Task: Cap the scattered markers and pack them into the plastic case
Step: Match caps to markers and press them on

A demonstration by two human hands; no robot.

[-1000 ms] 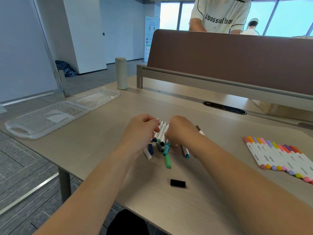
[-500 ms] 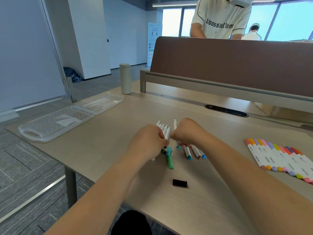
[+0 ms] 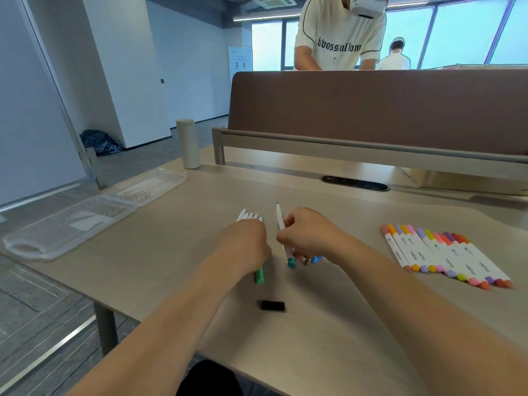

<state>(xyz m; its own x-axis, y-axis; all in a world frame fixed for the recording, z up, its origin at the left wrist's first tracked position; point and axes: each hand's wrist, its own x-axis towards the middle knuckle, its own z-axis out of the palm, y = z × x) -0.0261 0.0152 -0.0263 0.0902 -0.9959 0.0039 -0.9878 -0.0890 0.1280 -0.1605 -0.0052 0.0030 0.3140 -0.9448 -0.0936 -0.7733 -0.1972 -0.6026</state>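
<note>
Clear plastic case [image 3: 71, 224] lies open at the left end of the bench [image 3: 171, 252], with a white slip inside. Left hand [image 3: 245, 241] grips a bundle of markers [image 3: 250, 217], tips fanned away from the person. Right hand [image 3: 307, 235], just beside it, pinches a teal-capped marker [image 3: 281, 221]. A black cap [image 3: 273, 305] lies loose nearer the person. Row of capped markers [image 3: 445, 255] lies at the right; its labels are too small to read.
</note>
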